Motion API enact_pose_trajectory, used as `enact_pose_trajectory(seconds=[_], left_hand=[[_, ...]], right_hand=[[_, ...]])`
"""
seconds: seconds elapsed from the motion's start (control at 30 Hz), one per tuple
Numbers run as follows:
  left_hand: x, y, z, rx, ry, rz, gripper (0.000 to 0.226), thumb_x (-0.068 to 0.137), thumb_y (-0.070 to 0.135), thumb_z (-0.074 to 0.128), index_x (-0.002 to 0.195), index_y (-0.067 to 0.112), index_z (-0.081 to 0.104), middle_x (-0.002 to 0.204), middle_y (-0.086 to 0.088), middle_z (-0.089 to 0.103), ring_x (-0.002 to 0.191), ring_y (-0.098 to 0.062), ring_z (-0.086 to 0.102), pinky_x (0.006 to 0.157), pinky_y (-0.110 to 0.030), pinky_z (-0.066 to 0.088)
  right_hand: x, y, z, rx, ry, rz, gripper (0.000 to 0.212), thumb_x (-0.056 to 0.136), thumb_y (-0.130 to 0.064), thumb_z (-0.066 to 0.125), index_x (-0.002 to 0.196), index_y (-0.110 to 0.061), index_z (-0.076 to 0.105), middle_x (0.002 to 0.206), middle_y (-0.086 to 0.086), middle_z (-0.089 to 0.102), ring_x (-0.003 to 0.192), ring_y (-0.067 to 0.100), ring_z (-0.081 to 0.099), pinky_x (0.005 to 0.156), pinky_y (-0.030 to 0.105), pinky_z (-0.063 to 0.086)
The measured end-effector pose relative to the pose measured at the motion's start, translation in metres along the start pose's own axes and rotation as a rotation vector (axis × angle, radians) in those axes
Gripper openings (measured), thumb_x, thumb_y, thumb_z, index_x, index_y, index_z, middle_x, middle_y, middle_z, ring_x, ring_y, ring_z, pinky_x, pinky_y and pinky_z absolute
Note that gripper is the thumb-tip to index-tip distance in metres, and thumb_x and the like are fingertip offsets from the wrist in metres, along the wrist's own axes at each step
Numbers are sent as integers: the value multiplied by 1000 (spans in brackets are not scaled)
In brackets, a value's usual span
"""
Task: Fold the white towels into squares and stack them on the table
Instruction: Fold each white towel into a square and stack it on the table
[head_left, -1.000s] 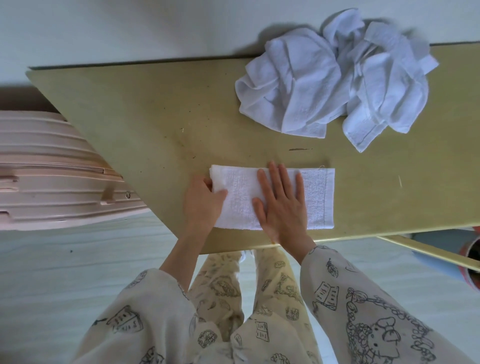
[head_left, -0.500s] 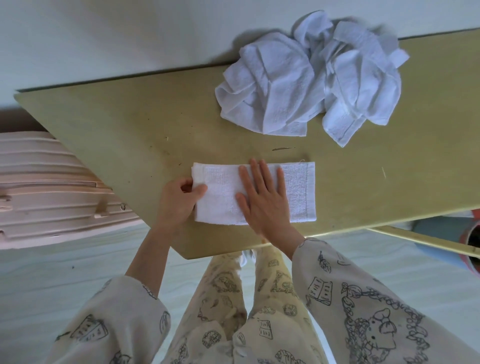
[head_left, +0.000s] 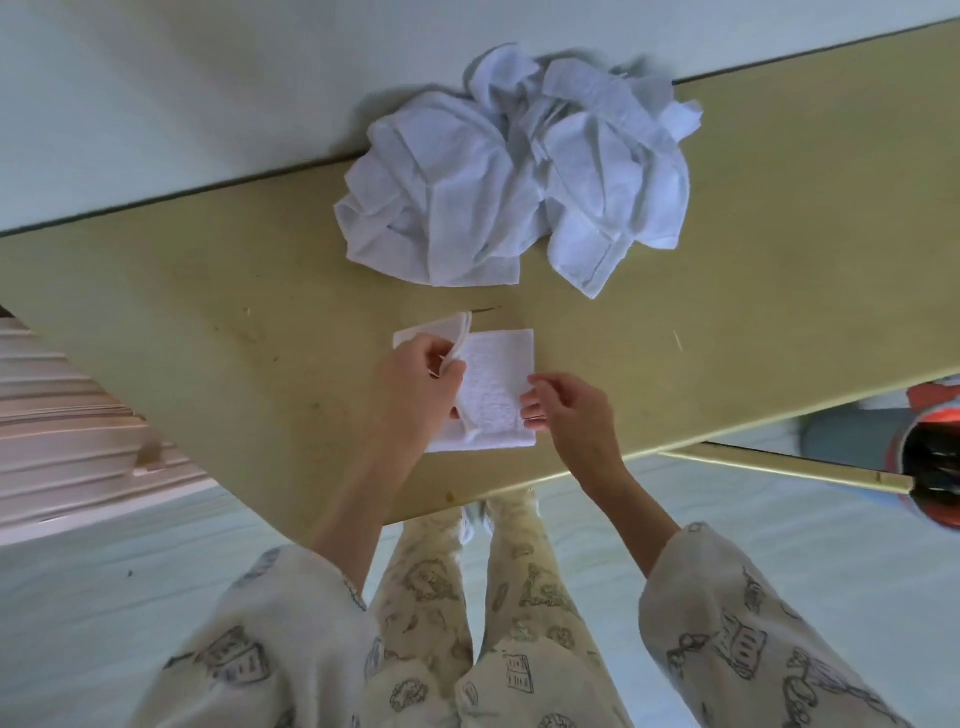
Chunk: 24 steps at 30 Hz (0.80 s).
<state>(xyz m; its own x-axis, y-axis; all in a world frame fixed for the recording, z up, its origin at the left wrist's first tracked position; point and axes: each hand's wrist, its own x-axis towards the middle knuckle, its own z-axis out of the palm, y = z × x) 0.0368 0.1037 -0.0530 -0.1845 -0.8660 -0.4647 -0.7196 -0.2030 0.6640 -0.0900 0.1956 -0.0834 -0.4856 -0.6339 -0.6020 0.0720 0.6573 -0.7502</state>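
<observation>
A small white towel (head_left: 496, 384) lies near the front edge of the tan table (head_left: 208, 291), partly folded toward a square. My left hand (head_left: 415, 384) pinches its left end and holds that flap raised over the rest. At the towel's right edge my right hand (head_left: 566, 410) hovers with loosely curled fingers, its fingertips touching or just off the cloth and holding nothing. A heap of crumpled white towels (head_left: 519, 192) sits at the far edge of the table against the wall.
A pale pink ribbed suitcase (head_left: 67, 431) stands to the left, below the table. A thin table bar (head_left: 789, 467) and a red and blue object (head_left: 930, 457) are at the right. My patterned trouser legs show beneath the front edge.
The towel was a flat long strip under both hands. My left hand has lifted its left end and carried it over to the right. My right hand has come off the cloth to its right edge.
</observation>
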Motion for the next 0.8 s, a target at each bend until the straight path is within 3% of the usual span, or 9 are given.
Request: enact_pose_trajectory(seconds=[0.1, 0.2, 0.37, 0.5, 0.67, 0.8], left_hand=[[3, 6, 26, 185, 17, 39, 18, 88, 18, 57, 105, 13, 61, 97, 2, 63, 77, -9, 51, 64, -13, 33], [2, 9, 44, 237, 5, 60, 20, 89, 16, 56, 107, 12, 60, 101, 0, 62, 79, -8, 49, 67, -10, 28], [-1, 4, 63, 275, -50, 88, 20, 89, 13, 53, 108, 11, 59, 104, -4, 62, 81, -10, 51, 68, -13, 32], [-6, 6, 63, 323, -102, 101, 32, 91, 12, 50, 122, 13, 54, 111, -5, 56, 91, -16, 54, 75, -17, 34], [-14, 3, 57, 224, -183, 105, 30, 92, 19, 50, 121, 17, 56, 102, 0, 50, 77, -7, 49, 77, -15, 38], [-23, -9, 48, 222, -177, 164, 34, 92, 4, 44, 122, 14, 58, 109, -3, 49, 93, -13, 51, 81, -15, 38]], right_hand=[[0, 5, -4, 100, -90, 108, 16, 91, -7, 50, 94, -5, 66, 77, 6, 67, 73, 21, 66, 69, 29, 57], [2, 9, -5, 97, -110, 121, 16, 91, -8, 51, 91, -6, 67, 78, 7, 69, 72, 19, 67, 68, 28, 58], [7, 12, -8, 83, -113, 129, 16, 91, -10, 53, 85, -10, 68, 71, 1, 68, 74, 21, 69, 77, 41, 58], [9, 11, -10, 44, -125, 133, 18, 90, -12, 54, 84, -8, 70, 71, 3, 69, 75, 22, 69, 79, 43, 57], [11, 8, -11, -36, -152, 121, 25, 88, -17, 51, 80, -2, 69, 77, 13, 71, 80, 31, 68, 79, 51, 54], [10, 6, -15, -59, -182, 144, 20, 88, -19, 55, 82, -8, 70, 79, 11, 72, 79, 27, 69, 81, 48, 55]])
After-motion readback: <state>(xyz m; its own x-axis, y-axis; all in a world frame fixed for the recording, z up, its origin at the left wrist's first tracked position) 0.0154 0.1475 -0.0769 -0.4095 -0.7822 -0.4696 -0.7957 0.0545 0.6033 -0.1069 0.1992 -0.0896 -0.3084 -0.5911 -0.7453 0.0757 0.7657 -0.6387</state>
